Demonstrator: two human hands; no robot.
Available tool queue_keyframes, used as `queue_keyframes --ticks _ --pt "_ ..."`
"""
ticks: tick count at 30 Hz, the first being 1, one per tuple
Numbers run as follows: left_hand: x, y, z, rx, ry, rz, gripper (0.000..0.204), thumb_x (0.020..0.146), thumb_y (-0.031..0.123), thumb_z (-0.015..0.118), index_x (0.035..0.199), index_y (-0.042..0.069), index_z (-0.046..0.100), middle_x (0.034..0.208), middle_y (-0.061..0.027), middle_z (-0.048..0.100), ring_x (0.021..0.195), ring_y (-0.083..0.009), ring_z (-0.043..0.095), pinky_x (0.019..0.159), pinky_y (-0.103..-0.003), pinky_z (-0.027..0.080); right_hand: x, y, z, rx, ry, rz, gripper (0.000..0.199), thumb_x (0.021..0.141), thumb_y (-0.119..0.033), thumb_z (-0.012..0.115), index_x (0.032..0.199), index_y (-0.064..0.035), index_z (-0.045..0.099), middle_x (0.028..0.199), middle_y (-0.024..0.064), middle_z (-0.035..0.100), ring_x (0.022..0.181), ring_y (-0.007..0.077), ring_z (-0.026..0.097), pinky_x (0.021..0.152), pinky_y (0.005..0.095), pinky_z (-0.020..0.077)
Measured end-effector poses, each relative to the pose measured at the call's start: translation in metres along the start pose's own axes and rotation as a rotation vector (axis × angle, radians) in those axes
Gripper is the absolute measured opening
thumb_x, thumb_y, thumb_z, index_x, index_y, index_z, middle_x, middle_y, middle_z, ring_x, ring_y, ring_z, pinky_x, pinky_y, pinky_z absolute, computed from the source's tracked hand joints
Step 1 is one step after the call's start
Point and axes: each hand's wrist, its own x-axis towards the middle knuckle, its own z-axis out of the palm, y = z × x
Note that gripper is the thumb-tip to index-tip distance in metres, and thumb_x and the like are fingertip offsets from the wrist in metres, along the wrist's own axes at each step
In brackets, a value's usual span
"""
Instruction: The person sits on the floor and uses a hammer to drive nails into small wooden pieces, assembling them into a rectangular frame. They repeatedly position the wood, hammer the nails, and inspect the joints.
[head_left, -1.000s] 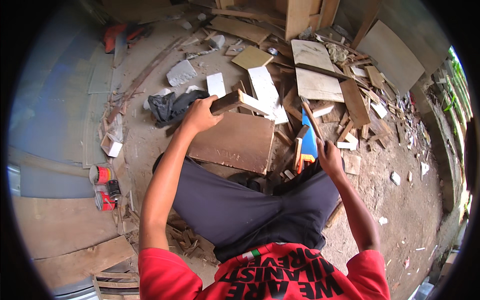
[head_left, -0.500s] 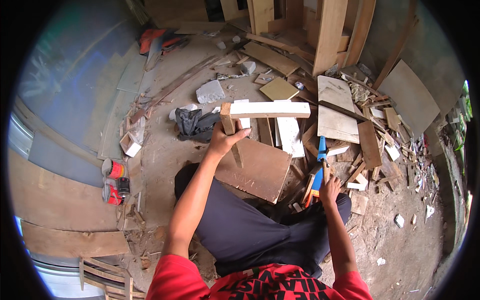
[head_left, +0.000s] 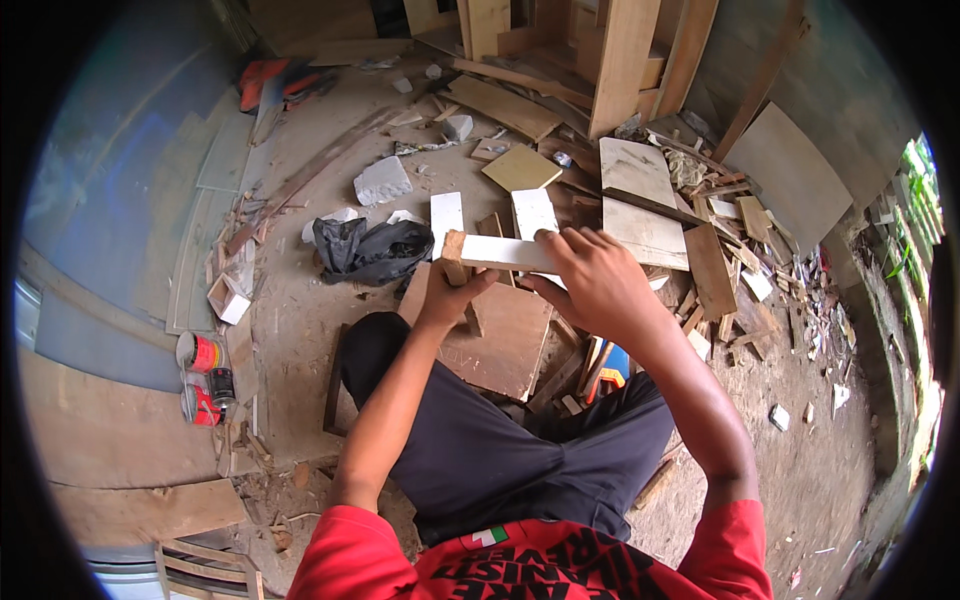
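Above my lap I hold a joined wooden frame piece: a white-faced wooden strip meets a bare wooden bar at a corner. My left hand is closed around the bar just below that corner. At the strip's other end, my right hand grips it between thumb and fingers, covering that end. Under the piece lies a brown board in front of my crossed legs. Beside my right knee is a blue and orange object, partly hidden by my right arm.
Ahead lie a black plastic bag, a pale block and white-faced boards. Scrap wood is heaped to the right. Red-labelled cans stand at the left. Tall planks lean at the back.
My right hand has left the wooden-handled item near my right knee and moved up and left onto the strip. The frame piece has come slightly lower; my left hand still holds it.
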Motion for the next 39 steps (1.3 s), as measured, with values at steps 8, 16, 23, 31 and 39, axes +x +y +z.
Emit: queue_keyframes --ticks 8,16,23,31,39 --pt "0.001 -0.039 -0.01 -0.006 0.129 0.124 0.013 0.084 0.003 0.069 0.074 0.006 0.061 0.068 0.0076 0.055 0.06 -0.0018 0.048 0.053 -0.023 0.035 0.016 -0.01 0.015 0.009 0.013 -0.009 0.045 0.091 -0.043 0.063 0.117 -0.006 0.059 0.082 0.0106 0.065 0.067 0.0302 0.068 0.054 0.0402 0.0537" --pt "0.006 -0.042 -0.012 0.026 0.157 0.098 0.013 0.084 0.005 0.07 0.075 0.006 0.061 0.066 0.0064 0.055 0.057 -0.003 0.048 0.052 -0.024 0.035 0.021 -0.009 0.024 0.019 0.075 -0.026 0.047 0.092 -0.046 0.061 0.116 -0.005 0.06 0.08 0.0131 0.067 0.065 0.0319 0.068 0.054 0.0418 0.0531" --pt "0.015 -0.01 -0.001 0.003 0.084 0.2 0.03 0.081 0.008 0.077 0.105 0.004 0.059 0.102 -0.0033 0.06 0.088 -0.01 0.057 0.075 -0.026 0.047 0.028 0.006 0.015 0.064 -0.085 0.036 0.046 0.093 -0.044 0.061 0.116 -0.0041 0.062 0.085 0.0192 0.068 0.071 0.0372 0.067 0.064 0.0464 0.0522" --pt "0.025 0.089 0.025 1.061 -0.264 0.821 0.042 0.068 -0.001 0.064 0.109 0.003 0.067 0.113 -0.0136 0.067 0.111 -0.0349 0.06 0.097 -0.041 0.045 0.01 0.026 0.021 0.269 0.049 -0.01 0.049 0.084 -0.036 0.073 0.117 -0.0018 0.064 0.11 0.02 0.063 0.093 0.0402 0.066 0.085 0.0476 0.0525" --pt "0.026 0.113 0.059 1.365 -0.344 0.639 0.04 0.075 0.013 0.071 0.112 0.004 0.059 0.117 -0.0138 0.063 0.125 -0.0326 0.052 0.107 -0.048 0.032 -0.03 0.053 0.01 0.383 0.196 0.084 0.045 0.085 -0.026 0.073 0.118 0.0029 0.063 0.093 0.0217 0.065 0.083 0.0413 0.065 0.076 0.048 0.0519"
